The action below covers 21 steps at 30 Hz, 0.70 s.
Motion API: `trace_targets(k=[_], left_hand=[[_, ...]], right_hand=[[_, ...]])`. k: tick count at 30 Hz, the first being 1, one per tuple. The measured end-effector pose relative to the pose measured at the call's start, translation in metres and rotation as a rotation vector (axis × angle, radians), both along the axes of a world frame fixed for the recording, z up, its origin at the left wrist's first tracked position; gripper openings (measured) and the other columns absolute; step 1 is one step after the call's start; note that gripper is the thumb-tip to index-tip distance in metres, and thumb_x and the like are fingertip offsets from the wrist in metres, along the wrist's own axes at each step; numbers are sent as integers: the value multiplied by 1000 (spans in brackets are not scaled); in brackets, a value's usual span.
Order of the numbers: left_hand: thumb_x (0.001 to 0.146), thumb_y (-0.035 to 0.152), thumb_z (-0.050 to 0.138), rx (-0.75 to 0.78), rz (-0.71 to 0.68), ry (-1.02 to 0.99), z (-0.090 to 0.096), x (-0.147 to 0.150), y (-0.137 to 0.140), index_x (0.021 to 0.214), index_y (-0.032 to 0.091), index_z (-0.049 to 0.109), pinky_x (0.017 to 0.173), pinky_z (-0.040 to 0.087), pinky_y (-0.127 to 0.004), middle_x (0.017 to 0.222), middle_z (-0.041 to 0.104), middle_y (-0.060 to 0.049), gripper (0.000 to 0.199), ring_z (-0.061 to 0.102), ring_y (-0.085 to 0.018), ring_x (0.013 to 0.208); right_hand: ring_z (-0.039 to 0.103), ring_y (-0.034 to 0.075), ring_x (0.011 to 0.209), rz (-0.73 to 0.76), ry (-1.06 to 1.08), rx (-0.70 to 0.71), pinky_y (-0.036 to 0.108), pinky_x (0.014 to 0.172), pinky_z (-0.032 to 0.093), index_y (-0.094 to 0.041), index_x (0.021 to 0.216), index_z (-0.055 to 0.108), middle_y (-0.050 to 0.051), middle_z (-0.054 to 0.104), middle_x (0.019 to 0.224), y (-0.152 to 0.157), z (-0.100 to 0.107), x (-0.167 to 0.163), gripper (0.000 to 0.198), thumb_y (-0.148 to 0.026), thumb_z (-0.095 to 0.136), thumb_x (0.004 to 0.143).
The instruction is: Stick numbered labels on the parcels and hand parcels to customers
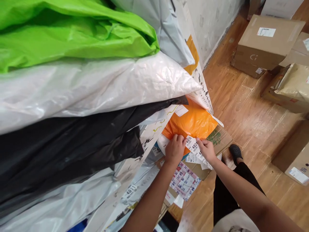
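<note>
A strip of white number labels [194, 147], printed with 4018 and 4024, stretches between my two hands. My left hand [175, 149] pinches its left end, with the fingertips against the lower edge of an orange plastic mailer bag [193, 120]. The strip's right side is gripped between the thumb and fingers of my right hand [206, 149], and its tail hangs down below. The orange bag lies on a shelf among other parcels, with a white label near its top. Under my hands is a pink-and-white patterned parcel [185, 181].
Large green [77, 35], white [108, 85] and black [72, 145] plastic parcels fill the upper shelf at left, close to the camera. Cardboard boxes [267, 42] stand on the wooden floor [251, 129] at right. My foot in a dark clog [235, 153] is beside the shelf.
</note>
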<state>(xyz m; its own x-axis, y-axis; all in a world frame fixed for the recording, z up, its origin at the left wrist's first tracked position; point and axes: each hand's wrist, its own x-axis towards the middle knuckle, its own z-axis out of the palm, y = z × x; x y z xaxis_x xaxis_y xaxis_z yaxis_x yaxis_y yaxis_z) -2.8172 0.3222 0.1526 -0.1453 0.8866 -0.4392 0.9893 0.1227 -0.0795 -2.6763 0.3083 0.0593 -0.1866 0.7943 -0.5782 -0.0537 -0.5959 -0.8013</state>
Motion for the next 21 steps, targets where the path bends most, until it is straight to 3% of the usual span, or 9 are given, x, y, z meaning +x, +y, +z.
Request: trace_targets(k=[4, 14, 18, 21], left_hand=[[101, 37, 42, -3, 5, 32, -1, 5, 2, 95, 17, 61, 67, 40, -32, 100, 64, -9, 29, 64, -24, 89], [99, 36, 45, 103, 14, -27, -10, 4, -4, 95, 14, 63, 72, 48, -34, 96, 65, -13, 29, 65, -27, 89], [97, 34, 49, 403, 75, -91, -20, 3, -13, 121, 6, 58, 89, 50, -41, 117, 63, -24, 39, 62, -32, 109], [98, 19, 41, 373, -106, -220, -23, 8, -20, 128, 17, 59, 110, 37, -51, 134, 60, -18, 36, 52, -29, 130]], right_hand=[[43, 11, 51, 9, 54, -70, 25, 48, 33, -18, 63, 65, 0, 58, 58, -4, 2, 16, 53, -71, 66, 65], [46, 13, 46, -82, 12, -213, 25, 45, 36, -18, 65, 67, 1, 60, 52, -36, -4, 67, 61, -78, 69, 57], [43, 11, 45, -115, -19, -226, 24, 45, 34, -17, 61, 64, 0, 58, 50, -51, -1, 101, 60, -76, 73, 54], [40, 10, 44, -116, -43, -214, 24, 44, 31, -18, 60, 62, -2, 54, 48, -58, 11, 131, 58, -74, 74, 57]])
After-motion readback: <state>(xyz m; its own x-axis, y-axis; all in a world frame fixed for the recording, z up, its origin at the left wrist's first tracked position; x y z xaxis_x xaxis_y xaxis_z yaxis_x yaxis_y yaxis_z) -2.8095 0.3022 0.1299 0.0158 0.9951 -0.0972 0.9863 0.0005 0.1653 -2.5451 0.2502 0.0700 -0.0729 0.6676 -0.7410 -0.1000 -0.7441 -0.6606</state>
